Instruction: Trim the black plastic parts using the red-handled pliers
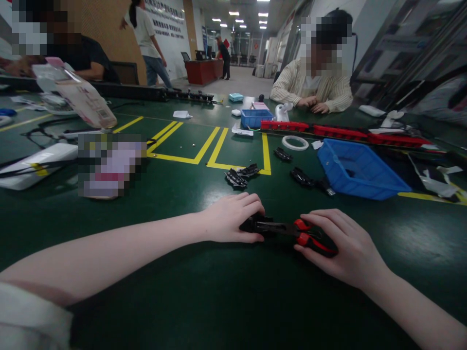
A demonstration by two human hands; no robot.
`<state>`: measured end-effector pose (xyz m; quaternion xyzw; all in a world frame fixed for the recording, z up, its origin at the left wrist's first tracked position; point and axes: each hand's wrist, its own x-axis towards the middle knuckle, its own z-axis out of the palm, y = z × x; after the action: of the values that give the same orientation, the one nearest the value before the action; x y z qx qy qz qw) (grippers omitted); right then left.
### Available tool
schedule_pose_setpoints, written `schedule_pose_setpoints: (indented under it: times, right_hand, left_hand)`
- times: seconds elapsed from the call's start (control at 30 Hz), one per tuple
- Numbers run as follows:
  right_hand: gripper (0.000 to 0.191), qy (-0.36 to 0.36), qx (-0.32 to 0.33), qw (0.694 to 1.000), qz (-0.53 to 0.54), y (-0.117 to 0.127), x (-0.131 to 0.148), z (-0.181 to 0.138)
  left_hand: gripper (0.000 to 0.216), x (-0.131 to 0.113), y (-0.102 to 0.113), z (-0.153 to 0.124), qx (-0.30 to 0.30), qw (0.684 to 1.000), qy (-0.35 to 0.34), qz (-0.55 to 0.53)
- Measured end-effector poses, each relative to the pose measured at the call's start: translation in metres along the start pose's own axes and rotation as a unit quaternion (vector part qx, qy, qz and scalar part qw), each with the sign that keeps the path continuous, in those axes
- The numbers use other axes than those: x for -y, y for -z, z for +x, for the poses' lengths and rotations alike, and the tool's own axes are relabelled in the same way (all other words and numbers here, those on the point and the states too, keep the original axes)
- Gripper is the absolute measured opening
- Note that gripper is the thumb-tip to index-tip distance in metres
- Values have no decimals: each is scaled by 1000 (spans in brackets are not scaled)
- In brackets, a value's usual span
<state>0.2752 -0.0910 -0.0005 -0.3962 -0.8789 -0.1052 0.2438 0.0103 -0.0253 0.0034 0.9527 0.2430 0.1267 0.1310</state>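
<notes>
Beyond my dark green, yellow-taped bench (204, 296) I see a reddish-brown desk (199, 73), a pale grey floor (241, 76) and bright rectangular white ceiling lights (234, 13).

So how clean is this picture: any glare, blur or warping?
Head view: glare whitens the green tabletop beyond the right hand; the scene leans towards the edges and looks soft far back; the smartphone is pixelated; the red-handled pliers look clearer, but the black part in the left hand lacks detail.

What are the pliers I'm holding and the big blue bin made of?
Pliers: nose probably metal, judging by its dull grey sheen; red-and-black handles look like smooth plastic or rubber. Bin: likely moulded plastic, smooth and uniformly blue.
</notes>
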Motion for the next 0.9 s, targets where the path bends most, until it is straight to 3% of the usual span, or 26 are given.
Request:
schedule_pose_setpoints:
  times: [0.1,0.3,0.5,0.73,0.9]
  right_hand:
    - [40,8,4,1000,-11,0,1,0]
    - [41,26,11,999,-40,0,1,0]
    - [37,-5,0,1000,-25,0,0,0]
    - [50,-59,29,998,20,1,4,-3]
    - [41,-81,43,996,21,0,7,-3]
  left_hand:
    - [37,0,-1,0,3,1000,-3,3]
    - [47,4,3,-1,8,999,-5,-49]
    - [38,14,9,-1,41,990,-38,-132]
    - [32,14,8,-1,42,990,-30,-128]
    - [34,15,7,0,44,991,-24,-126]
